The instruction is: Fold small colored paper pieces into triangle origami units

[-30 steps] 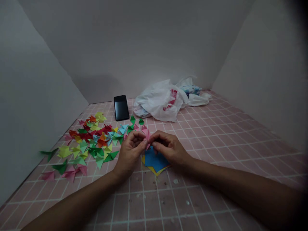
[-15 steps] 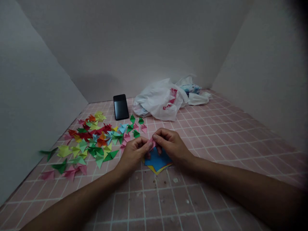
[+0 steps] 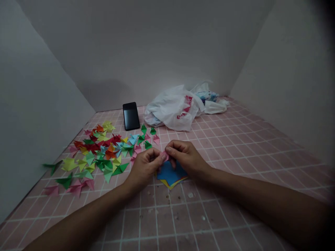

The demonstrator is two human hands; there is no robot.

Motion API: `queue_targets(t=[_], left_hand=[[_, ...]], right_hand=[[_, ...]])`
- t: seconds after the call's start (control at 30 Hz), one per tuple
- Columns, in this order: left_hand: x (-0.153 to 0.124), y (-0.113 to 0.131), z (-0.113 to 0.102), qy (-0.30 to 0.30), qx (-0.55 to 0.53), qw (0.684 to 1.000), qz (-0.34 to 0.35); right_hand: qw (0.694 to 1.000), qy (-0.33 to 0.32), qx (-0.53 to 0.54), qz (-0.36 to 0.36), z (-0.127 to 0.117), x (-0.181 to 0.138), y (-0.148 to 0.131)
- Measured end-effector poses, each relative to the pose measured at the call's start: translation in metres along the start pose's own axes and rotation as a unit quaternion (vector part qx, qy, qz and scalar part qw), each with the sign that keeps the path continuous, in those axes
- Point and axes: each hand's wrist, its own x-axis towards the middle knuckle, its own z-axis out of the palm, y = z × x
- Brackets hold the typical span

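A small piece of folded pink paper (image 3: 164,155) is pinched between my two hands, mostly covered by the fingers. My left hand (image 3: 147,164) grips its left side between thumb and fingers. From the right, my right hand (image 3: 186,156) pinches the same paper with thumb and forefinger. Just beneath them lies a stack of paper sheets (image 3: 170,175), blue on top with yellow and red edges showing below. Left of my hands spreads a pile of folded paper shapes (image 3: 104,163) in green, yellow, red, orange, blue and pink.
A black phone (image 3: 131,116) lies behind the folded shapes. Near the back wall rest a crumpled white plastic bag (image 3: 172,109) with red print and a white-and-blue packet (image 3: 206,96). Pink cloth with a white grid (image 3: 235,139) covers the surface, with walls on three sides.
Both hands stay in almost the same place over the stack. The fingers have shifted only slightly on the pink paper.
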Motion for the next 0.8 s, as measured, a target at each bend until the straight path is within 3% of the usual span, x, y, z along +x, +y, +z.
queue_targets(t=[0.4,0.8], left_hand=[[0.0032,-0.0093,-0.0036,-0.01,-0.028,1.0,-0.002],[0.0021,-0.0059,-0.0028,-0.032,-0.026,0.999,-0.026]], right_hand=[[0.995,0.076,-0.057,-0.012,0.001,0.0,-0.0037],[0.999,-0.006,0.023,0.031,0.0011,0.0011,-0.0017]])
